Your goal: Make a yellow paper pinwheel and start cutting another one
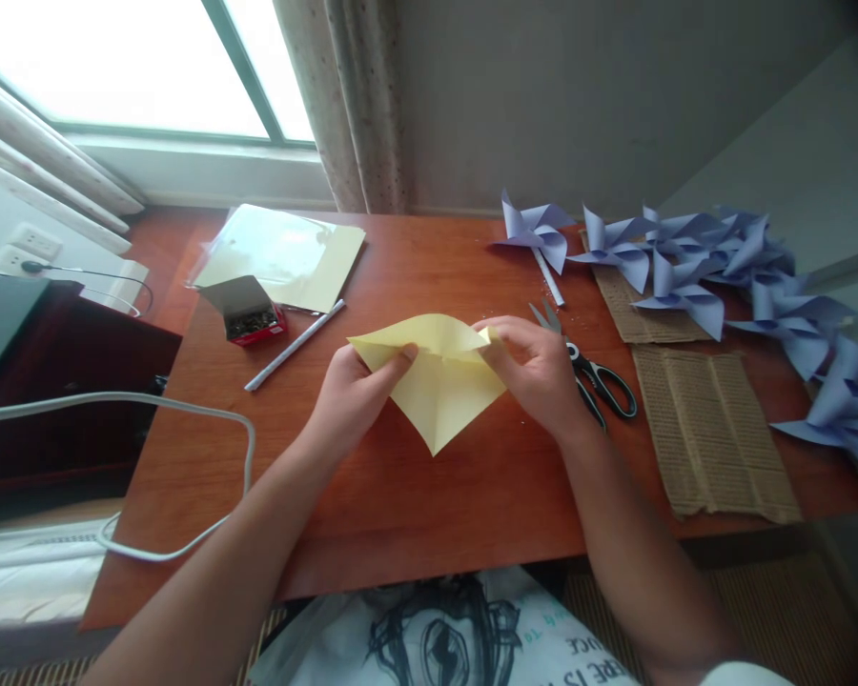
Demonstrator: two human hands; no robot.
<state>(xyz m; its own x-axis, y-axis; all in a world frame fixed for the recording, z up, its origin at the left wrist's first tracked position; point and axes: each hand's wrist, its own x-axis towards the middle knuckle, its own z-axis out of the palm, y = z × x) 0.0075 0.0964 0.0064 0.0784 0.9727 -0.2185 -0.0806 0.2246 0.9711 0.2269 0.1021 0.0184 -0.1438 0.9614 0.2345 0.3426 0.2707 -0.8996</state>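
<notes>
We list one yellow paper sheet (pixel 439 410), held at table centre by two hands: our left hand (pixel 357 395) grasps its left side, thumb on top; our right hand (pixel 536 367) pinches its right corner. One pair of scissors (pixel 574 353) lies just beside the right hand. Further right: one pinwheel (pixel 533 229) on a stick, at least six more, overlapping past exact count, and two cardboard pieces (pixel 715 433) in plain view. Left: one open red box (pixel 261 329), one white paper roll (pixel 293 345), one paper stack (pixel 339 262). We note open wood from the sheet's lower point to the near edge of the table (pixel 436 524); rightward, scissors and cardboard narrow the room.
</notes>
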